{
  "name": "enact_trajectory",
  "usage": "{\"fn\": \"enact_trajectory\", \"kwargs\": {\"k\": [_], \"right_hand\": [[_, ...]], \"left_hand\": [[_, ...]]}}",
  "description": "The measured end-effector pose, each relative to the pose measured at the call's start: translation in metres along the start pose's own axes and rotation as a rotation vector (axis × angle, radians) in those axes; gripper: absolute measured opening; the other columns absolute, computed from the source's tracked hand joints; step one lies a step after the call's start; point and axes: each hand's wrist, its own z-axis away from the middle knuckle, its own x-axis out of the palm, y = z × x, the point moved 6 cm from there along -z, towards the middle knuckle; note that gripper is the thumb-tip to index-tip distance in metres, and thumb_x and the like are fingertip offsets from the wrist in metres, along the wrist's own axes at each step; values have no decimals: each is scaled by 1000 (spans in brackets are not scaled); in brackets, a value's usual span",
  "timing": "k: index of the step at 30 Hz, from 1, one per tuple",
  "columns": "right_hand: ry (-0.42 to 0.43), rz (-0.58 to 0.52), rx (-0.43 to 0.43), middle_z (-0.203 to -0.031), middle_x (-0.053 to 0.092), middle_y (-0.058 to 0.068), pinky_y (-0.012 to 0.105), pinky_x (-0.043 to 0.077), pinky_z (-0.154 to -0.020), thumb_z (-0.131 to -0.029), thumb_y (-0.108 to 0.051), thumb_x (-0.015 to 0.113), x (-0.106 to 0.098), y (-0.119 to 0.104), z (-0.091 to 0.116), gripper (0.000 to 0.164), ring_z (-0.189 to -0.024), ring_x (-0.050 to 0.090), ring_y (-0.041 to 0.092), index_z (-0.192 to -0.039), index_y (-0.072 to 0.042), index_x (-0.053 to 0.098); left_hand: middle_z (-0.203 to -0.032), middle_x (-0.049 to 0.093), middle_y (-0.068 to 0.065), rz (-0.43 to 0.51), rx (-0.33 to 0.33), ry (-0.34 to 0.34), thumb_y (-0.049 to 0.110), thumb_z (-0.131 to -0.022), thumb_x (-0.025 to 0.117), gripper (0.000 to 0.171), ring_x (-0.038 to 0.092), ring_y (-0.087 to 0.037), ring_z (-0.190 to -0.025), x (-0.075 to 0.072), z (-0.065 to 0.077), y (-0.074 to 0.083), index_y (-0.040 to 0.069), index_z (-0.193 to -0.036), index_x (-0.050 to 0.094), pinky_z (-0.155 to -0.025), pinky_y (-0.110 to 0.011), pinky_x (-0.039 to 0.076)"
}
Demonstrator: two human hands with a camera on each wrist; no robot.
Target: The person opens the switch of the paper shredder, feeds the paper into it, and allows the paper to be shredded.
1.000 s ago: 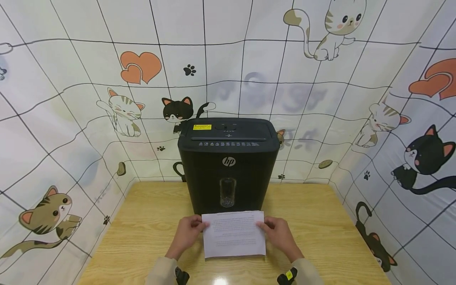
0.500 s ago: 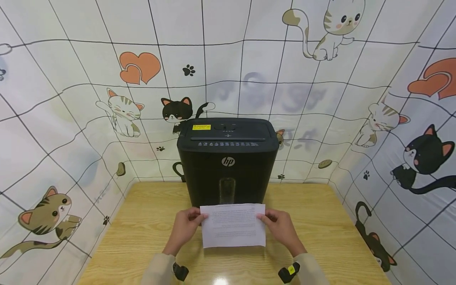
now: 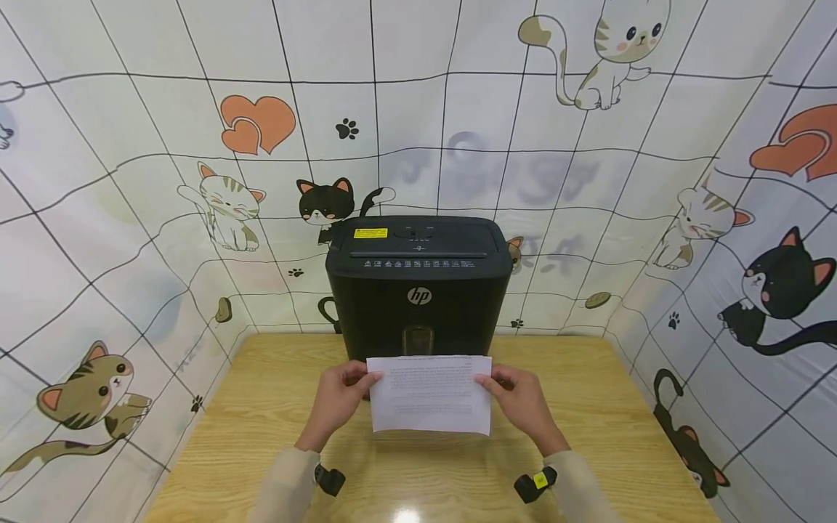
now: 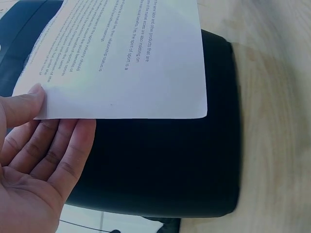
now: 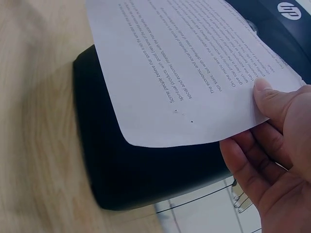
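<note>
Your sheet of paper (image 3: pixel 431 396) hides the bottom front of the black machine (image 3: pixel 373 312) and part of its little window (image 3: pixel 418 340). From the head view, the tiny print is too small to read. Both wrist views cut off part of the sheet. Your left hand (image 3: pixel 338 396) pinches one side edge, thumb in front, with fingertips hidden behind. Your right hand (image 3: pixel 521 399) pinches the other side the same way. The sheet is up over the desk (image 3: pixel 458 479), in front of the machine; you can't tell if they touch. The paper is thin, white and a bit bendy. The machine looks smooth, wide on top and skinnier below. The desk has yellowish, streaky wood.
</note>
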Motion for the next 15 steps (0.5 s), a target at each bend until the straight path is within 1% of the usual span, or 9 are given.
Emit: {"fn": "enact_trajectory", "kwargs": {"k": [4, 7, 8, 10, 12, 15], "right_hand": [[7, 10, -20, -88, 76, 0, 23, 45, -65, -93, -29, 77, -7, -9, -4, 12, -72, 57, 12, -93, -17, 78], [20, 17, -43, -87, 75, 0, 23, 43, -64, -92, -29, 77, -12, -16, -8, 12, -72, 55, 12, -93, -17, 78], [25, 20, -50, -86, 75, 0, 23, 43, -64, -92, -30, 78, -14, -18, -9, 12, -71, 55, 12, -93, -18, 78], [28, 15, -74, -85, 75, 0, 23, 41, -62, -92, -30, 77, -17, -23, -12, 12, -69, 53, 13, -92, -17, 78], [30, 12, -94, -86, 76, 0, 23, 41, -61, -93, -31, 77, -19, -28, -15, 13, -69, 54, 13, -93, -18, 78], [27, 6, -108, -88, 78, 0, 23, 43, -61, -94, -33, 76, -22, -35, -18, 16, -69, 56, 12, -96, -18, 79]], "left_hand": [[-88, 77, -6, -19, 28, 10, 15, -91, 79, 5, 68, -15, -73, -5, -5, 11, 10, -92, 79, -67, -31, 61], [-90, 78, -6, -37, 33, 12, 17, -91, 80, 6, 68, -16, -74, -7, -9, 19, 11, -93, 79, -68, -28, 60], [-91, 78, -6, -41, 31, 13, 17, -91, 80, 7, 69, -17, -75, -9, -11, 21, 11, -94, 79, -68, -26, 59], [-92, 78, -6, -46, 20, 16, 18, -91, 80, 8, 69, -21, -77, -12, -13, 26, 12, -94, 79, -68, -25, 57], [-92, 78, -6, -47, 17, 20, 20, -91, 79, 8, 71, -26, -80, -15, -16, 32, 12, -94, 79, -69, -24, 57], [-91, 78, -5, -51, 23, 30, 23, -91, 79, 10, 70, -27, -82, -20, -19, 39, 13, -94, 79, -69, -24, 56]]}}
